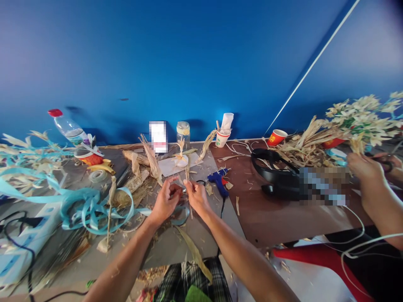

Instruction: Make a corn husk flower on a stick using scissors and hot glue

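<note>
Over the grey board in the middle, my right hand [197,196] is closed in a pinch on a narrow strip of dried corn husk [187,172]. Close beside it on the left, my left hand [166,198] has its fingers curled in; what they hold, if anything, is too small to make out. Just beyond the fingertips, a small husk flower [181,150] rises by a white tape roll [181,162] on a pale card [166,167]. A blue glue gun [217,179] lies right of my right hand.
Turquoise ribbon [91,209] and corn husks [132,184] spread leftward, near a power strip [34,243]. A phone [158,138], jar [183,132] and paper cup [222,138] line the wall. At right, a black headset [277,176] lies near another person's hand [365,167] holding husk flowers [371,113].
</note>
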Demonstrator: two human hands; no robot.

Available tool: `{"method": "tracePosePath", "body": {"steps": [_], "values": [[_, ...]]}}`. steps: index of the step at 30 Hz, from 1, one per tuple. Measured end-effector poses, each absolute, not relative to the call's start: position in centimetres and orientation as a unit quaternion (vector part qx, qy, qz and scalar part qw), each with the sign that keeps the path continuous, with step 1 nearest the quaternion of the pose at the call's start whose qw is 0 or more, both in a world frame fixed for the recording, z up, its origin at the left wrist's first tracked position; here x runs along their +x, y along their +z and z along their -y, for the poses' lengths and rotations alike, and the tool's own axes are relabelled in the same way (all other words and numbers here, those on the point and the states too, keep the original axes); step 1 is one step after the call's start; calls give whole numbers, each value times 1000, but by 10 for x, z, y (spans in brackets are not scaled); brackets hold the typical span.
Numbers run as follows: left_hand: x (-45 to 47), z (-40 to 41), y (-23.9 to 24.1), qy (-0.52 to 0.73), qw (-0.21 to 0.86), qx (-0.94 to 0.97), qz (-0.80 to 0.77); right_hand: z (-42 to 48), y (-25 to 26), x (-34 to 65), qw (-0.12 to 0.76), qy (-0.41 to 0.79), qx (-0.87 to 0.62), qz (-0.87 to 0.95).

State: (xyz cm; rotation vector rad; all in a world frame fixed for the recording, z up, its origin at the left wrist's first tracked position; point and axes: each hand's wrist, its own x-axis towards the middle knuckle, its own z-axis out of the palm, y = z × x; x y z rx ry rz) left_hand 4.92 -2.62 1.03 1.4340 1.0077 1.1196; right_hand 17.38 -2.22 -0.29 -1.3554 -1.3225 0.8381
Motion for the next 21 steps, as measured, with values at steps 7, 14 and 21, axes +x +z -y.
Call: {"method": "tracePosePath", "body": {"steps": [7, 14, 21], "values": [[45, 21, 11, 508, 529, 534, -422, 28, 3, 186, 572, 358, -490, 552], [39, 17, 9, 518, 540, 518, -414, 33, 2, 183, 496, 310, -370, 722], [37, 13, 5, 522, 542, 507, -419, 29, -10, 181, 500, 222, -391, 740]]}}
